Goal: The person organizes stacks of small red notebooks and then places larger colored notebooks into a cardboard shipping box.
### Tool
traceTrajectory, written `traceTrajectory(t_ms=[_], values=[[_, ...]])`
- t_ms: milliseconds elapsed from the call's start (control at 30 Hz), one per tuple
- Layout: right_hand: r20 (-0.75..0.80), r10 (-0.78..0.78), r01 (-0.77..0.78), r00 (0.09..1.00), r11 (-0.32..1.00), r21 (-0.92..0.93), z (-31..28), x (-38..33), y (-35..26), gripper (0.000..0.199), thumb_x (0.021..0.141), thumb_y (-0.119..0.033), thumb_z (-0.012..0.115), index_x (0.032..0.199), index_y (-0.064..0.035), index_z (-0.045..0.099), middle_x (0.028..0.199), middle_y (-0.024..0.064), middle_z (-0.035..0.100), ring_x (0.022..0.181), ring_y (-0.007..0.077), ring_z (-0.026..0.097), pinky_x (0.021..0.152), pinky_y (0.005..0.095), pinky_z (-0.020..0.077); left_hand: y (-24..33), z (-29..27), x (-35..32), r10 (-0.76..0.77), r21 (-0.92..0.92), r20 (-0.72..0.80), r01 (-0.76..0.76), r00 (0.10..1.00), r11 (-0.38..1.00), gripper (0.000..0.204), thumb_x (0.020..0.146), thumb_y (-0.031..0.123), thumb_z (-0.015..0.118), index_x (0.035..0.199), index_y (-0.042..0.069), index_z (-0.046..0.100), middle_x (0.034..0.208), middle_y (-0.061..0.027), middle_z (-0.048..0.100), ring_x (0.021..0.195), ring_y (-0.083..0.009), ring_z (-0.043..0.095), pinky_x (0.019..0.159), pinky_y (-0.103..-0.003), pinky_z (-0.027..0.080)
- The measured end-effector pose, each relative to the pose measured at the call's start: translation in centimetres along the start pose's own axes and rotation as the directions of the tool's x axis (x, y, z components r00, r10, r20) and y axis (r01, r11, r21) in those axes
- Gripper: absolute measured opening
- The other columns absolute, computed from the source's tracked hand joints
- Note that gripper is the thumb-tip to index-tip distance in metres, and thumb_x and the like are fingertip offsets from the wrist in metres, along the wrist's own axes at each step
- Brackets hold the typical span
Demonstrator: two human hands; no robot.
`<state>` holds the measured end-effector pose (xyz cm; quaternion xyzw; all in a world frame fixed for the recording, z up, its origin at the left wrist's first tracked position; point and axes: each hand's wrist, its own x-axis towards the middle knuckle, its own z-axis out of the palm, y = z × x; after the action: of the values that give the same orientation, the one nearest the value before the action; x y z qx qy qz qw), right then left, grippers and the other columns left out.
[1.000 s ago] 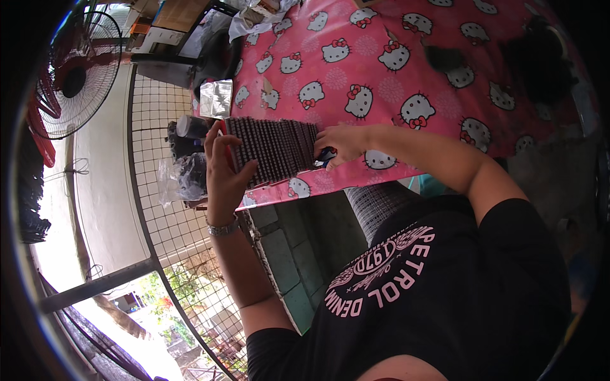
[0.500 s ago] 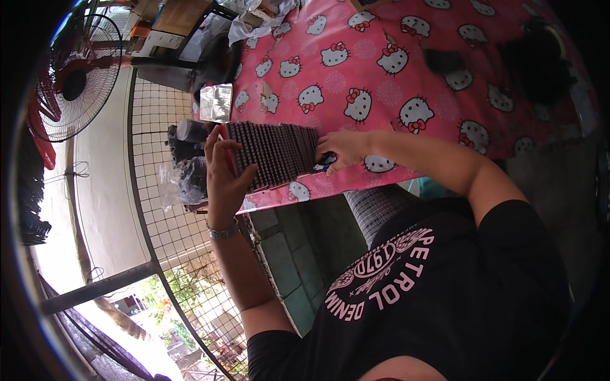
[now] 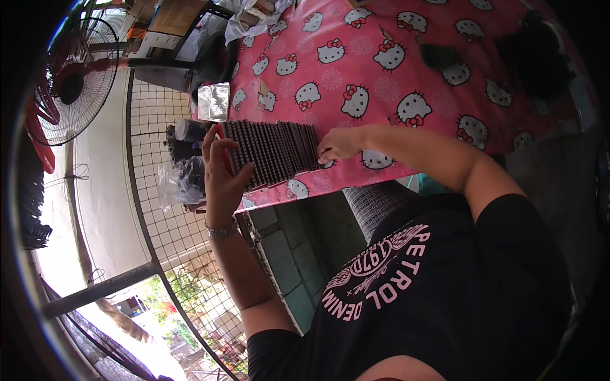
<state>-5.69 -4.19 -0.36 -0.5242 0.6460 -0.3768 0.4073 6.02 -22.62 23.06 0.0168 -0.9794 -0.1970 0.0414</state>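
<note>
Centrally, dark ribbed tray [image 3: 273,152] flat on pink cartoon-cat tablecloth [image 3: 356,82] near the table's edge, left hand [image 3: 222,171] open, fingers spread against the tray's left end, right hand [image 3: 340,143] curled, fingertips pinching at its right end, silver foil pouch [image 3: 213,101] upper left, standing fan [image 3: 67,79] far left.
</note>
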Motion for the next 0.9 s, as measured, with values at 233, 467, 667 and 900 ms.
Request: traceTrajectory(t_ms=[233, 467, 667, 900], values=[[-0.186, -0.197, 0.180, 0.963, 0.978, -0.107, 0.9, -1.3, 0.3, 0.039, 0.081, -0.033, 0.073, 0.112, -0.0103, 0.067, 0.113, 0.0128, 0.062, 0.106, 0.0322, 0.061, 0.086, 0.0430, 0.0495, -0.2, -0.2, -0.2, 0.025, 0.024, -0.016, -0.025, 1.000, 0.999, 0.049, 0.068, 0.002, 0.075, 0.111, 0.008, 0.054, 0.152, -0.0156, 0.033, 0.143, -0.0303, 0.031, 0.114, -0.042, 0.034], [-0.185, -0.162, 0.117, 0.969, 0.966, -0.231, 1.4, -0.7, -0.2, 0.038, 0.081, -0.033, 0.073, 0.109, -0.0088, 0.068, 0.107, 0.0136, 0.066, 0.102, 0.0330, 0.063, 0.085, 0.0439, 0.0499, 0.2, -0.1, -0.2, 0.017, -0.016, -0.012, -0.017, 1.000, 1.000, 0.047, 0.068, 0.002, 0.074, 0.109, 0.008, 0.053, 0.152, -0.0161, 0.033, 0.144, -0.0310, 0.029, 0.114, -0.043, 0.032], [0.014, 0.042, -0.043, 0.999, 0.998, 0.052, 0.4, 0.4, -0.2, 0.036, 0.083, -0.034, 0.071, 0.107, -0.0075, 0.069, 0.096, 0.0153, 0.070, 0.094, 0.0306, 0.067, 0.083, 0.0437, 0.0508, -0.3, -0.1, -0.2, 0.012, -0.020, -0.003, -0.012, 1.000, 1.000, 0.047, 0.068, 0.001, 0.074, 0.110, 0.007, 0.053, 0.152, -0.0157, 0.031, 0.144, -0.0304, 0.029, 0.114, -0.042, 0.033], [-0.266, -0.297, 0.189, 0.917, 0.911, -0.367, 2.0, -1.1, 0.5, 0.034, 0.084, -0.035, 0.069, 0.106, -0.0095, 0.070, 0.102, 0.0124, 0.070, 0.098, 0.0298, 0.066, 0.083, 0.0417, 0.0510, -0.4, 0.0, -0.5, -0.005, -0.024, -0.018, 0.004, 1.000, 1.000, 0.048, 0.067, 0.001, 0.075, 0.109, 0.009, 0.053, 0.151, -0.0155, 0.032, 0.142, -0.0318, 0.032, 0.113, -0.043, 0.035]])
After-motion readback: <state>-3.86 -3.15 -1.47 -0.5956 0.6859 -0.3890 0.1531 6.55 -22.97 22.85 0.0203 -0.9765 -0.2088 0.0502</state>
